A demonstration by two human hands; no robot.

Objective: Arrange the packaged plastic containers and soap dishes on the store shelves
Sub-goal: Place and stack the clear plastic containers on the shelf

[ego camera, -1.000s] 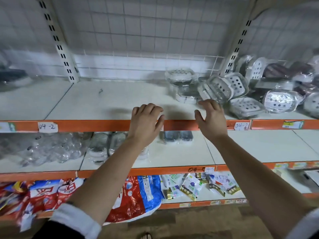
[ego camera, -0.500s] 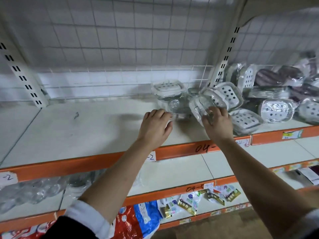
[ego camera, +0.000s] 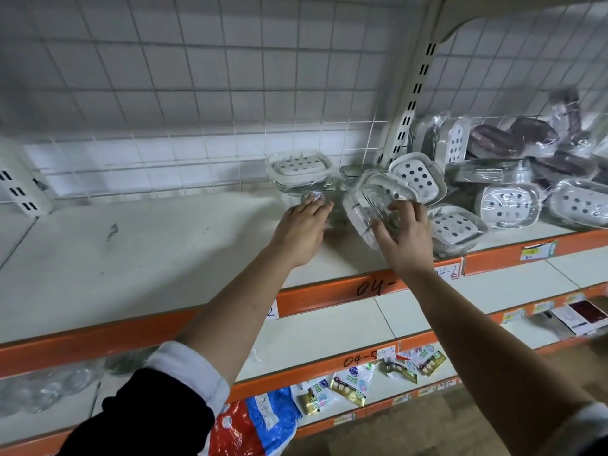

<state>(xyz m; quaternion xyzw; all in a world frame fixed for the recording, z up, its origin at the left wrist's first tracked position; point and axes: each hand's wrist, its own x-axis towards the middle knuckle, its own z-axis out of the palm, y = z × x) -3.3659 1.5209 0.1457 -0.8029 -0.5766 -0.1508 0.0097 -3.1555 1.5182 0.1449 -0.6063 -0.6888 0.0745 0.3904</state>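
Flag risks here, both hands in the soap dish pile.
1. Right hand grips a tilted soap dish; the leaning dish behind it may topple if pulled.
2. Front dish sits near the shelf edge and could get knocked off.
3. Left hand touching low might tip the stack.

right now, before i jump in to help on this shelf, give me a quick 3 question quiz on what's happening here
1. True or false: the right hand grips a wrapped soap dish that is tilted up off the shelf.
2. What do the left hand's fingertips touch? A) a stack of wrapped containers B) a glass bottle C) a cardboard box
3. Fill in: the front edge of this shelf is coloured ____.

Key: 1 true; 2 A; 3 orange.
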